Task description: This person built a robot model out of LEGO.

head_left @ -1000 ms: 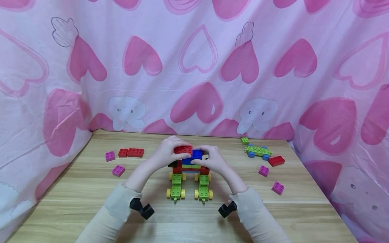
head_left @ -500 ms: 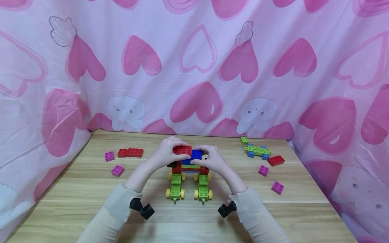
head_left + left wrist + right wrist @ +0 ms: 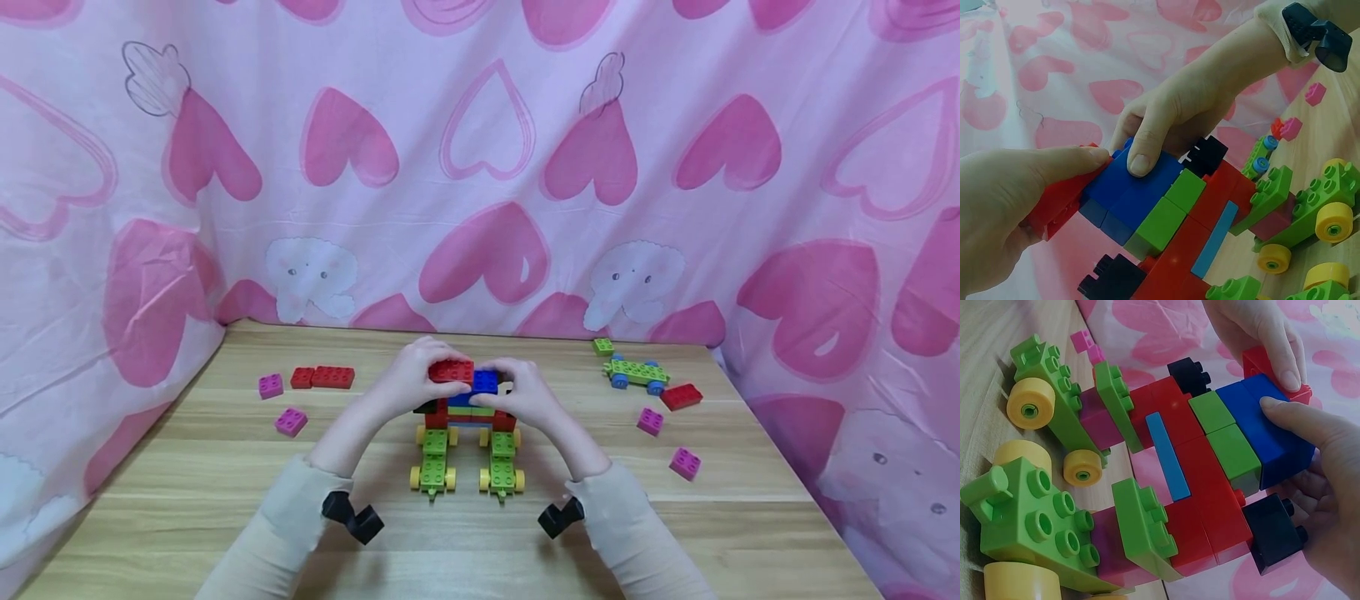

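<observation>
My left hand (image 3: 408, 379) grips a red brick (image 3: 452, 370) at the top of a toy-brick figure. The thumb presses its near side, by the blue bricks (image 3: 1132, 194). With thumb and fingers, my right hand (image 3: 528, 392) holds those blue bricks from the other side, thumb flat on their face in the right wrist view. Beneath them come green bricks (image 3: 1232, 450), a red body (image 3: 1210, 494) with a light blue strip (image 3: 1168, 456), and a black brick (image 3: 1272, 531) on either side. Two green wheeled bases (image 3: 432, 473) with yellow wheels stand underneath as feet.
On the wooden table's left lie two pink bricks (image 3: 291, 422) and red bricks (image 3: 333, 377). To the right are a green car base (image 3: 636, 373) with blue wheels, a green brick (image 3: 603, 347), a red brick (image 3: 681, 397) and two more pink bricks (image 3: 685, 463). A heart-patterned curtain (image 3: 480, 167) hangs behind.
</observation>
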Motion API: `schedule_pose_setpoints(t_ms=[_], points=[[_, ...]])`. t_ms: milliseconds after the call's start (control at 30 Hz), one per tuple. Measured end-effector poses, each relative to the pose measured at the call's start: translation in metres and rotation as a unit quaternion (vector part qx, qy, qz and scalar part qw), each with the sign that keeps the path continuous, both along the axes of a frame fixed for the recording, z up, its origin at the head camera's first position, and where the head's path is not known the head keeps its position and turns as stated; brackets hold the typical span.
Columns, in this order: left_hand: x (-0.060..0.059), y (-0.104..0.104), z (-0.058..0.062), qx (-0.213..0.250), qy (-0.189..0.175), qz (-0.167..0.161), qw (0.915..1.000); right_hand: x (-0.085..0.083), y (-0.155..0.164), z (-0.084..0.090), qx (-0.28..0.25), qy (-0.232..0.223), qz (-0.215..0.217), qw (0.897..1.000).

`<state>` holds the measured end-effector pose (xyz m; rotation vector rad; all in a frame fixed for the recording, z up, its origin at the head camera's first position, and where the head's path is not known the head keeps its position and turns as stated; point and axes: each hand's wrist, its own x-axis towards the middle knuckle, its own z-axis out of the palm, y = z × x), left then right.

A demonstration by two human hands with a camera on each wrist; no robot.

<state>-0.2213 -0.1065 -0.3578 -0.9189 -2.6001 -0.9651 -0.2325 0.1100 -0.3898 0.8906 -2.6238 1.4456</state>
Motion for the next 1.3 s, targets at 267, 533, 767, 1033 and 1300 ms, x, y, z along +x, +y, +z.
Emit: schedule_pose_setpoints(t_ms=[267,533,767,1033,1300], points=[[0.001,0.001,-0.004,0.023,0.004,0.008,0.9997,0.000,0.001,0.002,0.015,0.010,0.001,1.000],[0.003,0.001,-0.006,0.017,0.021,0.006,0.9996,0.003,0.004,0.005,0.012,0.029,0.018,0.999],[0.005,-0.001,-0.008,0.020,0.003,0.010,0.9997,0.005,0.020,0.003,-0.013,0.041,0.022,0.999],[0.005,-0.001,-0.008,0.018,-0.007,0.009,0.9998,0.007,0.054,-0.005,-0.031,0.109,-0.041,0.993],[0.005,0.000,-0.010,0.014,-0.011,0.010,0.9998,0.000,0.102,-0.017,-0.047,0.212,-0.107,0.970]])
